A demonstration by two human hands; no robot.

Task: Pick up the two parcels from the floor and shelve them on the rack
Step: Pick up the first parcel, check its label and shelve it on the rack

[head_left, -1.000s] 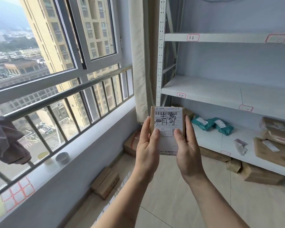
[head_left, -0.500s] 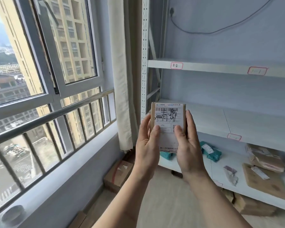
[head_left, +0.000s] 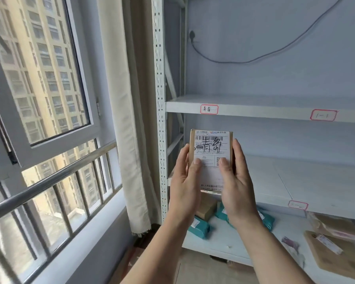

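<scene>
A small brown cardboard parcel [head_left: 211,146] with a white shipping label and black handwriting is held upright in front of me. My left hand [head_left: 186,185] grips its left side and my right hand [head_left: 237,183] its right side, thumbs on the label. It hovers in front of the white metal rack [head_left: 159,119], between the upper shelf [head_left: 254,110] with a red-bordered tag and the middle shelf [head_left: 275,181]. A second parcel to pick up cannot be told apart from the others here.
The lower shelf [head_left: 234,240] carries teal mailer bags [head_left: 199,227], a brown box [head_left: 206,208] and flat brown envelopes [head_left: 336,255]. A window with a steel rail [head_left: 49,181] and a curtain [head_left: 123,119] stand to the left. A grey cable [head_left: 254,58] hangs on the back wall.
My view has risen and swung right toward the rack. The parcel, still in both hands, now sits higher against the shelves, and the boxes on the floor have left view.
</scene>
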